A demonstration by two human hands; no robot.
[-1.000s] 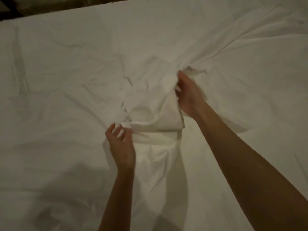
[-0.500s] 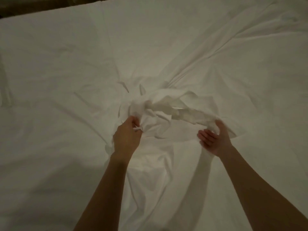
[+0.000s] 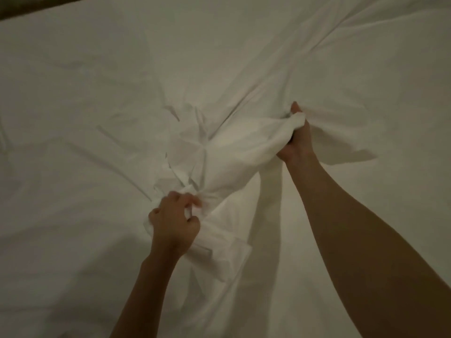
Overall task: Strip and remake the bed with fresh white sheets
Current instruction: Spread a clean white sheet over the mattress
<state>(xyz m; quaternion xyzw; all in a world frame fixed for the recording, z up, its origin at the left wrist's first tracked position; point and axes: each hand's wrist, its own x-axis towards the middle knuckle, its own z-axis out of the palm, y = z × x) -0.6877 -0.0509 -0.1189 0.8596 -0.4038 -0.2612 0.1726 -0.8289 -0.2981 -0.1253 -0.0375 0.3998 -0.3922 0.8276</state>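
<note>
Nearest, the left hand is seen with fingers curled, a crumpled wad of the soft white cotton sheet pinched in its grip. Farther out, the right hand is closed round another bunched fold of the same sheet, lifted slightly off the bed. Between the two grips the cloth is gathered into ridges; beyond, it is spread wide and wrinkled across the mattress. The fabric is judged light, limp and easily slipped, so it is best taken at hems or corners, with a full fistful.
</note>
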